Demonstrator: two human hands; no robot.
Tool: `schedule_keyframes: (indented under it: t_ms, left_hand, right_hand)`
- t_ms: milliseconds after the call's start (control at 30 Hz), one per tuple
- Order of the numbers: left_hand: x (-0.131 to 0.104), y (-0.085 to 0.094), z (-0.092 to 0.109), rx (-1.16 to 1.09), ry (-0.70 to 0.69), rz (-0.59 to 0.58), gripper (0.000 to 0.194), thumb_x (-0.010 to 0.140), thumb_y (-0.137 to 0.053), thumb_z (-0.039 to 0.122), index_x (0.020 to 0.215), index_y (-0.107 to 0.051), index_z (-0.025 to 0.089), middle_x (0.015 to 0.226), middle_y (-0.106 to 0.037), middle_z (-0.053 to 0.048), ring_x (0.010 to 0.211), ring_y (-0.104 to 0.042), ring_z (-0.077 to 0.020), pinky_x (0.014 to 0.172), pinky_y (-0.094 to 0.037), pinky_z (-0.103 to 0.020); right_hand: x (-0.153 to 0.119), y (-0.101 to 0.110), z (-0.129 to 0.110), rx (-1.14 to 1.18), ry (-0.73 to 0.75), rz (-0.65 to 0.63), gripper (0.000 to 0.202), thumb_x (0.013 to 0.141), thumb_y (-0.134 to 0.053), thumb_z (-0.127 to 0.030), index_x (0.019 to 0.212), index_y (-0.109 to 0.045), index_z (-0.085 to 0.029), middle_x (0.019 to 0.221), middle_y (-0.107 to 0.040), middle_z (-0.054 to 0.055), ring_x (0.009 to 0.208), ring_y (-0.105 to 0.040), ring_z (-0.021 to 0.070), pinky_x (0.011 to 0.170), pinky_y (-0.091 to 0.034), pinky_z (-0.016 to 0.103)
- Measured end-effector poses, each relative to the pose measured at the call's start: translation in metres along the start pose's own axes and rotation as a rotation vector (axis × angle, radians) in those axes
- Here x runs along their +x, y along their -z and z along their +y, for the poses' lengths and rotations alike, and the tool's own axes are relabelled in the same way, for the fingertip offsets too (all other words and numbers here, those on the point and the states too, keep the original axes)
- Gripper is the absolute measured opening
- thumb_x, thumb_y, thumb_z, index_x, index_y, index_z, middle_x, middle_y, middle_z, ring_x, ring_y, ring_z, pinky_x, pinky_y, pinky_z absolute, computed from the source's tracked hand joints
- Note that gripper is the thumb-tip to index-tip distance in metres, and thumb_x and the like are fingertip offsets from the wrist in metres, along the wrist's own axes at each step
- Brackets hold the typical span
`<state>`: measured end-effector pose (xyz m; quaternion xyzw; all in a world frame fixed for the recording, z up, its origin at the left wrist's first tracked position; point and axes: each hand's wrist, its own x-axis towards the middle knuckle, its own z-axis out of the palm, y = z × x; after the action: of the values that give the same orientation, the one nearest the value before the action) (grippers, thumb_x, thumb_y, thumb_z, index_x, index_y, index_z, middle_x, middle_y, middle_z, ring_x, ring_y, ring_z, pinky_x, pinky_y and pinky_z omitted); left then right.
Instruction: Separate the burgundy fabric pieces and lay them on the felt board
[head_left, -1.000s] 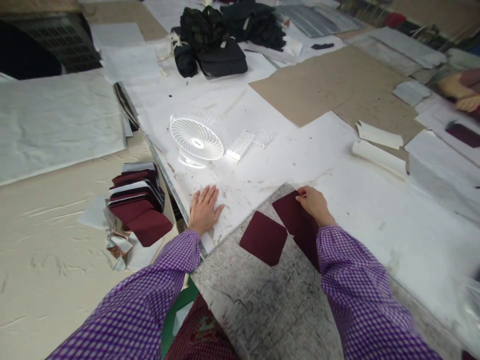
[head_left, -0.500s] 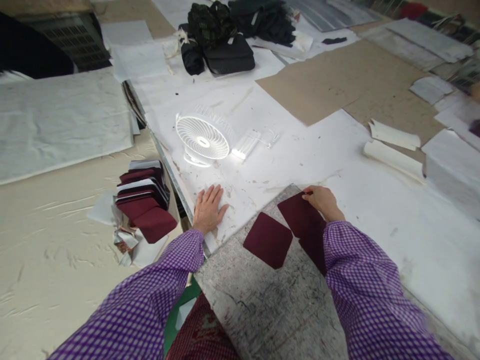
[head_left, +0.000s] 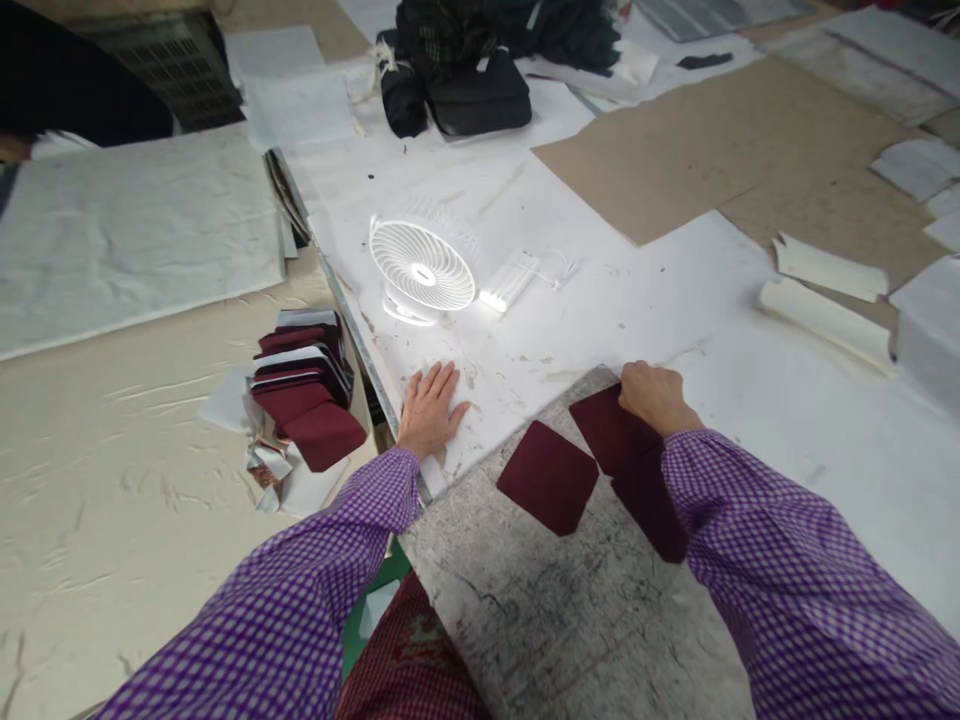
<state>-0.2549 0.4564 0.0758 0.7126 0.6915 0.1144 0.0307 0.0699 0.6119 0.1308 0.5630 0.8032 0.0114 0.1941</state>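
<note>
My left hand [head_left: 433,408] lies palm down on the white tabletop, fingers spread, holding nothing. Curled closed, my right hand [head_left: 655,394] rests at the upper right edge of a maroon fabric piece [head_left: 606,428]. Its fingertips are tucked out of sight, so whatever is in them is hidden. That piece lies flat on a grey scuffed board [head_left: 525,590]. To its left is a separate maroon piece [head_left: 549,478] with cut corners. A third maroon piece [head_left: 651,505] sits lower right, partly covered by my right sleeve.
A stack of maroon, black and white pieces [head_left: 307,385] stands on the cream surface at left, beside scraps [head_left: 270,470]. A white fan [head_left: 422,272] and a small white device with a cord [head_left: 510,282] are ahead. Dark bundles [head_left: 480,95], brown paper [head_left: 712,150] and curled strips [head_left: 825,320] lie farther back.
My right hand has turned from a fingertip pinch at the top piece's corner to a closed fist a little right along its edge. The left hand stays flat. The view has shifted slightly.
</note>
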Motion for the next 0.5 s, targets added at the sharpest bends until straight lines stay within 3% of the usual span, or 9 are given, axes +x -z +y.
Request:
schedule_keyframes:
  t_ms: [233,367,500]
  left_hand:
    - [0.001,0.0,0.0,-0.024,0.01,-0.004,0.057,0.093,-0.034,0.045,0.142,-0.037,0.017,0.151,-0.036,-0.008,0.141,-0.026,-0.0265,0.117,-0.016,-0.049]
    - [0.001,0.001,0.001,-0.018,0.017,-0.018,0.057,0.093,-0.034,0.045,0.142,-0.037,0.016,0.151,-0.036,-0.008,0.141,-0.026,-0.0261,0.117,-0.015,-0.048]
    - [0.002,0.002,0.001,-0.02,0.02,-0.026,0.057,0.093,-0.034,0.045,0.142,-0.037,0.017,0.151,-0.035,-0.007,0.141,-0.025,-0.0262,0.117,-0.015,-0.048]
  right_hand:
    - [-0.015,-0.012,0.0,0.078,0.002,0.209,0.026,0.086,-0.039,-0.019,0.096,-0.059,-0.006,0.094,-0.062,0.023,0.086,-0.061,0.0331,0.073,-0.047,0.045]
    - [-0.04,-0.031,0.02,0.594,-0.174,0.356,0.025,0.085,-0.04,-0.03,0.095,-0.057,-0.015,0.092,-0.064,0.016,0.087,-0.06,0.0285,0.081,-0.047,0.044]
    - [-0.062,-0.053,0.038,1.018,-0.225,0.328,0.033,0.087,-0.043,-0.045,0.106,-0.053,-0.02,0.099,-0.066,0.012,0.088,-0.062,0.0242,0.081,-0.05,0.04]
